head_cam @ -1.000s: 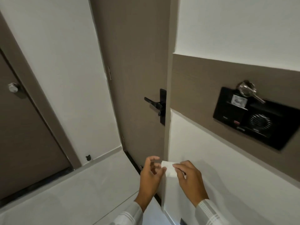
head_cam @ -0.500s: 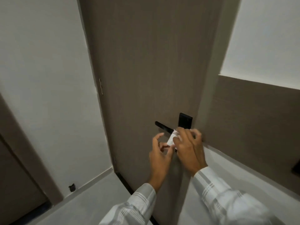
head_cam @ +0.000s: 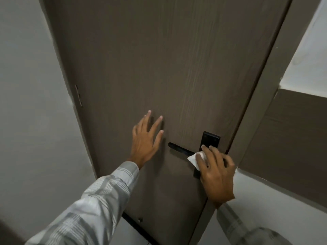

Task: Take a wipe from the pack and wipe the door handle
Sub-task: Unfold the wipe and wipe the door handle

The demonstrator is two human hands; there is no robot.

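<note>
A black lever door handle (head_cam: 178, 149) sticks out to the left from a black backplate (head_cam: 211, 140) on a brown wood-grain door (head_cam: 159, 68). My right hand (head_cam: 216, 172) presses a white wipe (head_cam: 195, 158) against the handle's inner end, next to the backplate, and covers the plate's lower part. My left hand (head_cam: 146, 140) lies flat on the door, fingers spread, just left of the lever's tip and holding nothing. The pack of wipes is not in view.
A door frame (head_cam: 261, 106) runs along the door's right edge. A brown wall panel (head_cam: 290, 138) sits to the right with white wall above and below. A white wall (head_cam: 26, 103) is on the left. A hinge (head_cam: 78, 95) shows at the door's left edge.
I have come closer to the door. My left hand let go of the wipe and moved onto the door panel. My right hand now presses the wipe on the handle alone.
</note>
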